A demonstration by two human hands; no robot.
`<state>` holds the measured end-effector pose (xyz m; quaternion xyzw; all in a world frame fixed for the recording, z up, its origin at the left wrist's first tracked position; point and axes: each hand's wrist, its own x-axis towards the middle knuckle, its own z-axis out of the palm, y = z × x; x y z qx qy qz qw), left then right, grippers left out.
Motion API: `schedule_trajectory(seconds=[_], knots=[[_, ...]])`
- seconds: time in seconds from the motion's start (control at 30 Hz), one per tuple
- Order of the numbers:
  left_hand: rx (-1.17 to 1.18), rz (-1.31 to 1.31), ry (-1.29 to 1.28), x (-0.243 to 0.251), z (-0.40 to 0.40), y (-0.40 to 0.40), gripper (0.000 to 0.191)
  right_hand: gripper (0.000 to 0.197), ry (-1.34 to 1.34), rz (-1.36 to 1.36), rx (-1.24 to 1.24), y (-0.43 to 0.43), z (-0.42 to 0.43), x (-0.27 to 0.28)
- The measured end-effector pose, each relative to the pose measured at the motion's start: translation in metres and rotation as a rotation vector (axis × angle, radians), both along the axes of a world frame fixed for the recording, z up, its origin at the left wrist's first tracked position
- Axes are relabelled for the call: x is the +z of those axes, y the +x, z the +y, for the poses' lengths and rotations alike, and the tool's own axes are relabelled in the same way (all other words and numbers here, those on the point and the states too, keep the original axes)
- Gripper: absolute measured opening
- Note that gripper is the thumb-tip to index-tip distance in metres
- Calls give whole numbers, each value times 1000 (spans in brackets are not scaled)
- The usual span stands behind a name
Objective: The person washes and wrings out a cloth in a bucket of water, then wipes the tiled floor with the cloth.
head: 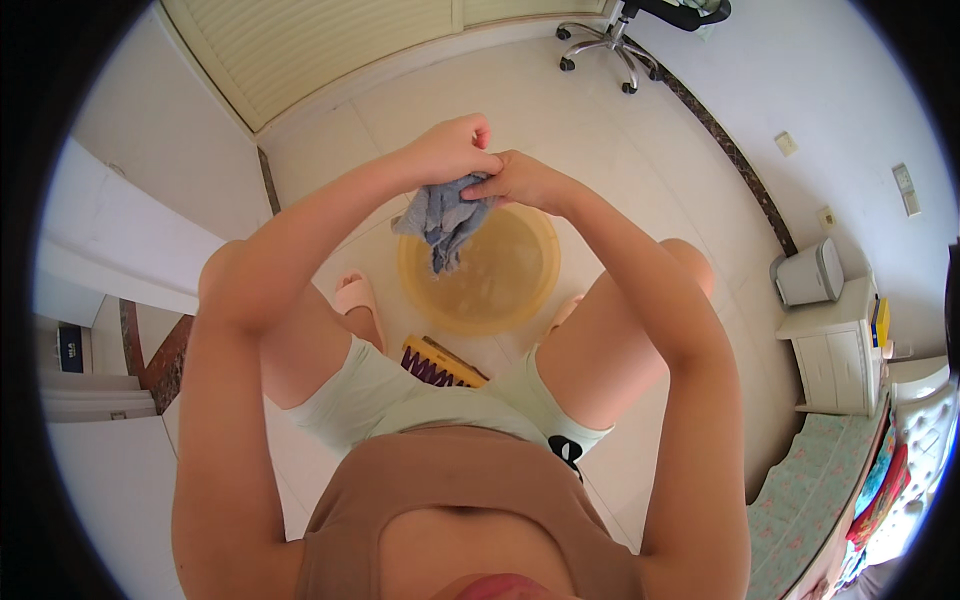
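A wet-looking blue-grey cloth (448,217) hangs bunched above a yellow plastic basin (556,262) on the floor. My left hand (454,150) grips the cloth's upper part from above, its fingers curled. Touching it from the other side, my right hand (525,180) holds the cloth's upper right edge between thumb and fingers. The cloth's lower end dangles over the left part of the basin. Cloudy, brownish water (502,277) lies in the basin. Where the hands meet, the gathered cloth is partly hidden.
A yellow and dark purple slatted object (442,361), perhaps a stool, lies between my legs. Slippered feet (358,296) flank the basin. A wheeled office chair (616,45) stands far back. To the right are a grey bin (810,274), white nightstand (836,367) and bed (810,480).
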<state>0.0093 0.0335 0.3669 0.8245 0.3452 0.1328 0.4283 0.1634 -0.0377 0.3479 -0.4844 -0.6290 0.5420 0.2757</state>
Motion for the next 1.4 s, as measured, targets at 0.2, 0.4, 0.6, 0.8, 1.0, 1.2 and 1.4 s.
schedule_trajectory(seconds=[0.2,0.4,0.6,0.8,1.0,1.2,1.4], knots=[[-280,262,-82,19,12,-43,30,22,-47,-69,-116,58,6,15],[-237,510,38,6,44,-67,20,17,-7,-218,-193,96,3,6],[-302,343,-205,28,35,-58,19,18,-187,-283,-254,136,-1,-11],[-285,262,84,15,53,-58,31,24,-120,-311,-399,119,13,-3],[-144,146,241,37,38,-49,31,21,-265,-106,-506,112,12,3],[-181,188,167,-2,28,-49,27,18,-112,270,-911,72,14,-64],[-63,-51,-217,26,-21,-6,24,22,236,368,-1043,41,27,-113]])
